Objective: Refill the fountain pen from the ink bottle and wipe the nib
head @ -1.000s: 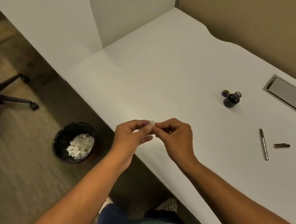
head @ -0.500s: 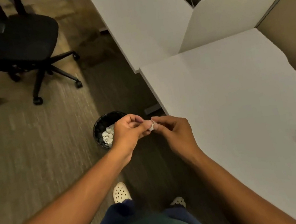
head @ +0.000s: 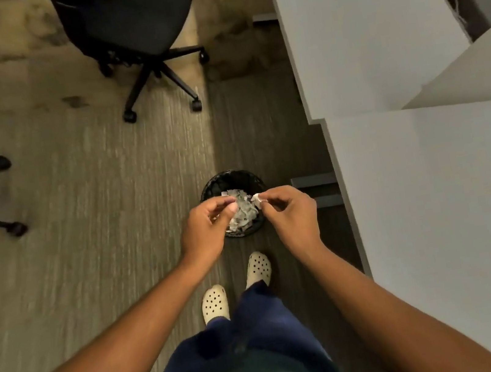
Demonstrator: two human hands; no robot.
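At frame centre, my right hand [head: 291,217] pinches a tissue wad [head: 256,198] above the bin [head: 232,181]; my left hand [head: 204,227] curls loosely, holding nothing.

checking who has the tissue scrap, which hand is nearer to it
Right. The right hand pinches the tissue scrap over the wastebasket; the left hand is apart, just left.

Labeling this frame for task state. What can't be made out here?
- Pen and ink bottle: outside the head view; desk cut by right edge.
- White scrap pinched by right hand: too small to identify.
- Left hand: curled, contents hidden.
- Bin: partly hidden by hands.
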